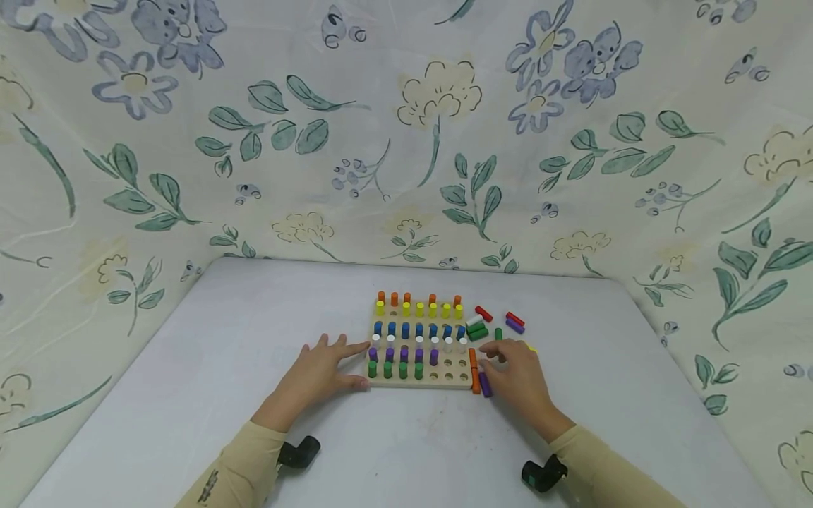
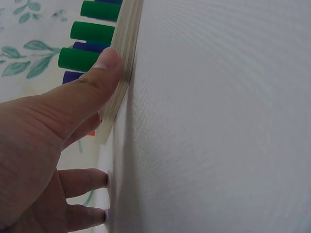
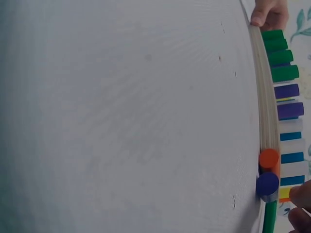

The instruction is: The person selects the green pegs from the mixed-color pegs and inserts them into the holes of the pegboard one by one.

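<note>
A wooden pegboard (image 1: 416, 385) holds rows of orange, yellow, blue, white, purple and green pegs. The front green row (image 1: 403, 370) and the purple row have bare holes at their right ends. At the board's left side, my left hand (image 1: 320, 374) touches the edge with thumb and index finger; its thumb (image 2: 104, 63) lies on the front edge in the left wrist view. My right hand (image 1: 517, 374) is beside the right edge, fingers bent and apart, with nothing visible between them. Close to it lie orange pegs (image 1: 476, 381) and a purple peg (image 1: 485, 384).
Loose green pegs (image 1: 478, 335), a white peg (image 1: 475, 320) and a red peg (image 1: 483, 313) lie right of the board. Farther right, another red peg (image 1: 516, 318) touches a purple one. The white table (image 1: 381, 451) meets a floral cloth (image 1: 381, 176) behind.
</note>
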`<state>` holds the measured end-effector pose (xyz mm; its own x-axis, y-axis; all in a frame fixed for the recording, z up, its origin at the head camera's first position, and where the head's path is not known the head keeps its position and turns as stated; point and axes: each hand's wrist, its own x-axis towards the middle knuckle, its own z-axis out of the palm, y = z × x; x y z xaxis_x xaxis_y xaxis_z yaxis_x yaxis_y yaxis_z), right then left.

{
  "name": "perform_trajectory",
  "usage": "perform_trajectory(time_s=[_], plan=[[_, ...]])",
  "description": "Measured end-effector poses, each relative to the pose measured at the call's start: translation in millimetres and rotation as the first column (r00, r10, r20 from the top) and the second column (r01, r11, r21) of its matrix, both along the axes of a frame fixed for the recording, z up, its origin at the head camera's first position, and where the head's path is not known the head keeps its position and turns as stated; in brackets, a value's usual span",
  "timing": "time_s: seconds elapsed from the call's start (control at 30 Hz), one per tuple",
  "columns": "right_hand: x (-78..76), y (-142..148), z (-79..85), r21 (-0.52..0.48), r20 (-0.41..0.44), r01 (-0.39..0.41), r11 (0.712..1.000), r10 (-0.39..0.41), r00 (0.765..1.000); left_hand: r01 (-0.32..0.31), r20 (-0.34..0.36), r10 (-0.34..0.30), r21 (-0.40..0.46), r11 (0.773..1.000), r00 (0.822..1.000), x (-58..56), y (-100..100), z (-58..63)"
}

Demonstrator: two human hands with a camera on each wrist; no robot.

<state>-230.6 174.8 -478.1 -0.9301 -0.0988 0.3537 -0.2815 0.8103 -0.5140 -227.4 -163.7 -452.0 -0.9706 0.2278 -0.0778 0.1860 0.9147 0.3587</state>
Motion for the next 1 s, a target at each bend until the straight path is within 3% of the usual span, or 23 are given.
perform_trajectory(time_s=[0.37,0.67,1.0], plan=[[-2.4,5.4,2.3,0.031,0.075,0.094,0.995,-0.097,0.993,-0.003,0.008,0.003,0.001,1.000,1.000,-1.2,-1.4,-0.8],[-7.4,12.2,1.2,0.043,0.048,0.106,0.993,-0.108,0.993,-0.006,0.008,0.006,0.010,1.000,1.000,-0.9,-1.6,-1.3],[-15.0,20.8,-1.8,0.112,0.053,0.173,0.979,-0.180,0.982,-0.004,0.005,0.004,0.010,1.000,1.000,-0.7,-2.0,-2.4]])
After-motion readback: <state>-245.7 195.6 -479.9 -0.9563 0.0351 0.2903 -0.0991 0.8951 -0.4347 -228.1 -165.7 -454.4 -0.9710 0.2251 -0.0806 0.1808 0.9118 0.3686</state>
